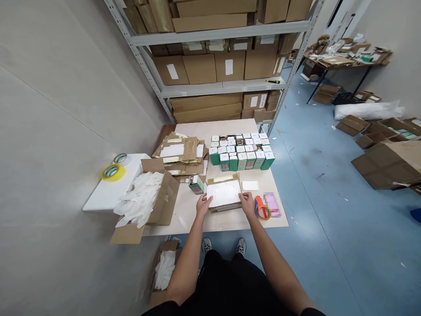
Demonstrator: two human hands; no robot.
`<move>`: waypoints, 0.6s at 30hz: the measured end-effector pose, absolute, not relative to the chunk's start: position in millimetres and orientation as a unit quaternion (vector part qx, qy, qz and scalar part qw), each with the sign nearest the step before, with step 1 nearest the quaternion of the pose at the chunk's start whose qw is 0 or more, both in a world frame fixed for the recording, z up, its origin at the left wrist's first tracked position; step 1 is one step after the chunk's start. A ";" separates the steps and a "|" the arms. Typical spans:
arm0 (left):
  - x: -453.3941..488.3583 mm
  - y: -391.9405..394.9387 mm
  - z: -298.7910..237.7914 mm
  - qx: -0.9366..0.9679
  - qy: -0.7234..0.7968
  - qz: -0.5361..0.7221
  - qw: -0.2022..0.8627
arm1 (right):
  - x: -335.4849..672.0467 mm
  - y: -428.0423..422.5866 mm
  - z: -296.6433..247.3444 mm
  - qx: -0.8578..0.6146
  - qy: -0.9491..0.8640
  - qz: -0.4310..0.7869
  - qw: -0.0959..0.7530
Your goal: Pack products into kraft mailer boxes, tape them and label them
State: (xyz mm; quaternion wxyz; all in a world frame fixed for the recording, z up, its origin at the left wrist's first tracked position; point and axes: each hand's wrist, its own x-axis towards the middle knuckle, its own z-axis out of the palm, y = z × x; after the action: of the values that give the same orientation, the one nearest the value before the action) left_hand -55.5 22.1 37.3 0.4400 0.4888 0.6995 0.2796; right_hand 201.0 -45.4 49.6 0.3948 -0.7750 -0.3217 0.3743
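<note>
A cardboard box [225,206] with a large white label on top lies on the table in front of me. My left hand [204,204] grips its left end, thumb on the label. At the right end my right hand [247,202] has its fingers closed on the box edge. Just beyond the left hand stands a small green and white box [196,184], its top seemingly open. A white slip of paper [250,185] rests past the right hand. Beside that hand lie an orange tape dispenser-like tool [261,208] and a pink item [272,205], blurred out.
Rows of green and white boxes [242,161] stand farther back on the table [190,221]. Flattened cardboard [184,151] is piled at left, near an open carton [167,199] of white paper. Yellow tape [112,172] sits on a white block. A shelf rack [223,87] rises behind.
</note>
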 end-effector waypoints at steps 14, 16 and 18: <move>-34.2 9.9 12.9 0.536 0.682 0.140 0.478 | 206.1 -67.2 14.8 -0.787 -0.352 0.439 0.253; -35.8 15.4 19.6 0.529 0.676 0.201 0.472 | 210.1 -65.3 22.1 -0.770 -0.313 0.450 0.327; -38.7 14.3 23.8 0.529 0.656 0.265 0.469 | 213.3 -67.8 26.2 -0.744 -0.292 0.445 0.403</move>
State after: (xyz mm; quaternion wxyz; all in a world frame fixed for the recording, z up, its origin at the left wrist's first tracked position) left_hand -38.7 14.3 23.8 0.4687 0.5291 0.6559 0.2648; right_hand 213.3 -67.8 26.2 0.4034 -0.7444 -0.2923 0.4447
